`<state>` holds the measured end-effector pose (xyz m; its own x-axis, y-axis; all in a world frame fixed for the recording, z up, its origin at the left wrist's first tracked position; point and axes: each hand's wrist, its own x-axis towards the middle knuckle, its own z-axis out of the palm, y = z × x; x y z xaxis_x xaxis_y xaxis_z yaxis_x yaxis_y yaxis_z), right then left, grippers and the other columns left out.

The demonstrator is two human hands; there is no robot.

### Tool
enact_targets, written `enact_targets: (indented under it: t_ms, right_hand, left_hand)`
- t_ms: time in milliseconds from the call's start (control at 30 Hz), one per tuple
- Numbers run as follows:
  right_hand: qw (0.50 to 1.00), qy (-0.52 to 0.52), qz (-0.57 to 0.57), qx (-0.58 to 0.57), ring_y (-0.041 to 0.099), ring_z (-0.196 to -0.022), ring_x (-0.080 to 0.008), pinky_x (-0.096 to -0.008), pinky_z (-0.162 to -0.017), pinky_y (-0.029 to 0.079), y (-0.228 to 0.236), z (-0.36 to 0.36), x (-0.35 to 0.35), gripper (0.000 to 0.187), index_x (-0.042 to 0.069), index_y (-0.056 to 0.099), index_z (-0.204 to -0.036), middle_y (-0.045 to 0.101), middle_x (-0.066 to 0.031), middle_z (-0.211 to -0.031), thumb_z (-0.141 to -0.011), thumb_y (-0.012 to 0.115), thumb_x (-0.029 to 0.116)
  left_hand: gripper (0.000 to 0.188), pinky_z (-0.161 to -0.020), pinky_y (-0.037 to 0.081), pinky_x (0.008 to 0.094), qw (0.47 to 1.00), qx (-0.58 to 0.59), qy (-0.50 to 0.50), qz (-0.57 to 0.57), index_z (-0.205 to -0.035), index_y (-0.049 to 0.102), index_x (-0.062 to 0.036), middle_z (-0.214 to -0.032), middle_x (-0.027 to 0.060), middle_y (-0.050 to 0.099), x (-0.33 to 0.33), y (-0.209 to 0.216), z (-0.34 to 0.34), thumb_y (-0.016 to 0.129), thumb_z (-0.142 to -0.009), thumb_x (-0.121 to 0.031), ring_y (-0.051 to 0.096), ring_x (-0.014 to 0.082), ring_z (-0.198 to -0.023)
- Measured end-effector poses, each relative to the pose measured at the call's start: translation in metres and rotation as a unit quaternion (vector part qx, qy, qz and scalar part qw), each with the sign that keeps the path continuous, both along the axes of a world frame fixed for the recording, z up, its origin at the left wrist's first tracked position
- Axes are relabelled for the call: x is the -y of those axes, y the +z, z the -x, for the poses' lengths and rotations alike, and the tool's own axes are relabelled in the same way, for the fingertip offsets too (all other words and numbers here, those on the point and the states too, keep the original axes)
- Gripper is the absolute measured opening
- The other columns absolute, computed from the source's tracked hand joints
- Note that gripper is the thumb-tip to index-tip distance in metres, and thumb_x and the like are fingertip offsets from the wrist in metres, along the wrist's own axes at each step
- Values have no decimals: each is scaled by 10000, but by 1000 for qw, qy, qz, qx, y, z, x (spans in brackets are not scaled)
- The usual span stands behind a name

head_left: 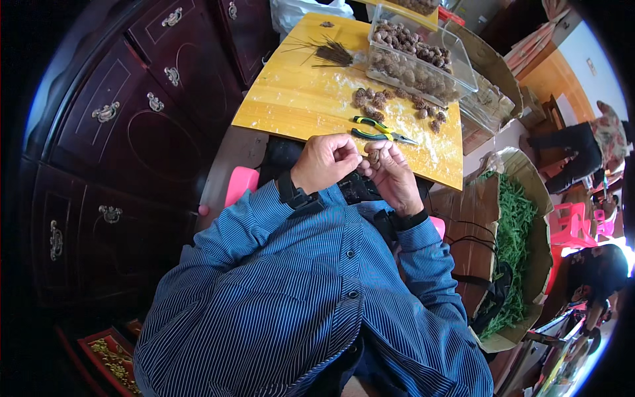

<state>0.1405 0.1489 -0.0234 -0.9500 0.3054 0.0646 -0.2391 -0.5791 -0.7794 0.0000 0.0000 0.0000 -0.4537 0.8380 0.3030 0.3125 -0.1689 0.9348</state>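
Note:
My right hand (395, 180) holds a small brown pine cone (374, 157) between thumb and fingers, just off the table's near edge. Close against it, my left hand (325, 163) is closed in a pinch; whatever its fingertips grip is too small to make out. Beyond my hands, pliers (378, 135) with yellow and black handles lie on the yellow wooden table (284, 92). Several loose pine cones (372, 100) are scattered behind the pliers. A bundle of thin dark wires or stems (334, 54) rests at the far side.
A clear plastic bin (423, 83) full of pine cones stands on the table's far right. Pale flakes litter the tabletop. To my right is an open cardboard box (516, 231) of green artificial greenery. Dark wooden drawers (119, 126) line the left. People (582, 152) are at the far right.

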Motion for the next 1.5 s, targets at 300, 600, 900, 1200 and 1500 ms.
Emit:
enact_targets:
  t_ms: [300, 600, 900, 1200, 1500]
  right_hand:
    - [999, 46, 24, -17, 637, -909, -183, -284, -795, 532, 8, -3, 1, 238, 25, 563, -1150, 618, -63, -1021, -1026, 541, 226]
    - [998, 50, -28, 25, 628, -845, -186, -282, -753, 523, 13, -3, 6, 245, 15, 557, -1127, 618, -80, -973, -1027, 538, 238]
    - [998, 46, -29, -28, 621, -811, -177, -273, -764, 494, 15, -2, 13, 213, 21, 542, -1068, 616, -105, -945, -1022, 551, 229]
    - [988, 132, -79, -8, 650, -812, -164, -249, -708, 495, 14, -4, 6, 197, 54, 556, -1075, 632, -74, -966, -1010, 578, 239]
    - [991, 123, -52, -4, 663, -828, -152, -237, -702, 514, 10, -3, 6, 179, 74, 554, -1047, 654, -67, -976, -996, 604, 238]
  left_hand:
    - [91, -545, 400, 171, 1000, 26, -6, -7, -831, 612, -22, -715, -75, 546, 1, 4, 5, 686, -885, -25, 475, -16, -626]
    - [70, -569, 430, 171, 998, -50, -3, -35, -883, 629, -26, -749, -53, 591, 6, 19, 12, 698, -896, -31, 511, -4, -644]
    - [94, -601, 469, 173, 970, 199, -131, 54, -970, 621, -20, -796, -37, 619, 4, 10, 21, 693, -915, -45, 548, 10, -672]
    - [129, -616, 467, 175, 992, 34, -117, -14, -1032, 619, -24, -820, -39, 620, 4, 12, 21, 676, -937, -89, 550, 17, -688]
    - [146, -609, 464, 175, 971, 186, -142, 50, -1079, 656, -32, -855, -28, 644, 5, 14, 14, 655, -952, -105, 551, 22, -685]
